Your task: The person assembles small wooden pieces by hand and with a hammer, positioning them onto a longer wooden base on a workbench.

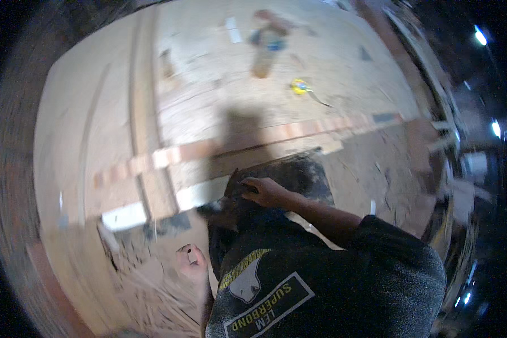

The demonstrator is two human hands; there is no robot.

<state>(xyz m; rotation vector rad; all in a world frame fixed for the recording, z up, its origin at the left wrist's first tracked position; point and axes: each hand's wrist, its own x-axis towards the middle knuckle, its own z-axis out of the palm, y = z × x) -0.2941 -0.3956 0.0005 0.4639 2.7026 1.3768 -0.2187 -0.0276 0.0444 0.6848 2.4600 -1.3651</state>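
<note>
The picture is blurred by motion. My right hand (262, 192) is in front of my body, near the table's close edge, with its fingers curled together beside dark cloth. Something dark shows at its fingertips, too unclear to name. Lower and to the left, my left hand (191, 260) hangs beside my body with curled fingers, and I see nothing in it. On the pale tabletop (203, 107) lies a yellow tape measure (300, 86) with a short dark strip beside it. Farther back is a blurred bottle-like thing (262, 61) with a blue part.
A long wooden strip (298, 130) of lighter and darker blocks crosses the table's near side. One narrow board (145, 84) runs away from me on the left. A small white piece (232, 30) lies far back. Stacked boards (453, 225) stand at the right.
</note>
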